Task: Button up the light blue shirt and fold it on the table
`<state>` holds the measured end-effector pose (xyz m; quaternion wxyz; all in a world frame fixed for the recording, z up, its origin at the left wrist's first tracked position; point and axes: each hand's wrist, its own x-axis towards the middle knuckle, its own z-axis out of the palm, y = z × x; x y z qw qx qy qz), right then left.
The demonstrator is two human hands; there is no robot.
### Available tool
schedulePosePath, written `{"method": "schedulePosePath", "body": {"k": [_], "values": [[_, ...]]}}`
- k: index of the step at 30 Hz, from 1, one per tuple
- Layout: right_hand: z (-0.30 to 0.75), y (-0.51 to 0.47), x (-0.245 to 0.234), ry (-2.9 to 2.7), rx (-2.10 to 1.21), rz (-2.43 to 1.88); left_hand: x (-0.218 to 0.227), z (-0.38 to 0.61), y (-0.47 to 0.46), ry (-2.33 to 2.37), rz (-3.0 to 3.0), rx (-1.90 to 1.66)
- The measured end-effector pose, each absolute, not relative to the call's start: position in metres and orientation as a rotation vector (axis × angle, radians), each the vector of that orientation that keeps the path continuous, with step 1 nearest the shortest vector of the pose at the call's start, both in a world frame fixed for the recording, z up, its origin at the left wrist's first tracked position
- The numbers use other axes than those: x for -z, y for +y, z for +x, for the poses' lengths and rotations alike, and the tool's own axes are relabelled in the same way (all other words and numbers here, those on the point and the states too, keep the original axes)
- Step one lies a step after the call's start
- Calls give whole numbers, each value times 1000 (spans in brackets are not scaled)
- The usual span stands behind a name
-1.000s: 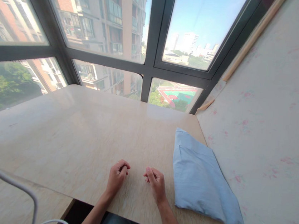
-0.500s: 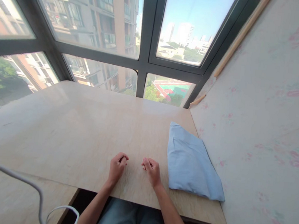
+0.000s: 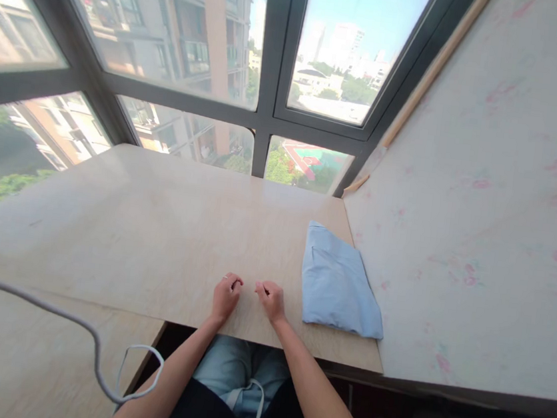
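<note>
My left hand [image 3: 227, 297] rests on the pale tabletop [image 3: 165, 236] near its front edge, fingers curled into a loose fist with a ring on one of them. My right hand [image 3: 271, 300] lies a short gap to its right, also closed, its thumb side turned toward the left one. I see nothing held in either fist. Closest to my right hand is a folded light-blue cloth [image 3: 340, 283], flat on the table and apart from the fingers. Which kind of cloth item it is, I cannot tell.
A wall with flowered paper [image 3: 464, 257] bounds the table on the right. Dark window frames [image 3: 270, 67] stand along the back. At the lower left, a grey-white cable [image 3: 96, 349] loops over a lower wooden surface [image 3: 16, 347].
The view has tilted down and shifted, bringing more of my lap and arms into sight. Both hands stay closed and sit slightly nearer each other. The cloth lies as before.
</note>
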<state>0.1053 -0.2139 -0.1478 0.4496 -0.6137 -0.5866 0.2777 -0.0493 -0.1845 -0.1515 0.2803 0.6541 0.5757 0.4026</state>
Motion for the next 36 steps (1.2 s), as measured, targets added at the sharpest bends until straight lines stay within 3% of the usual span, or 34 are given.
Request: {"method": "schedulePosePath", "body": {"k": [36], "values": [[100,-217,156,-1493,-477,-1604,155,-54,-180,1455,1788,-1094]]}}
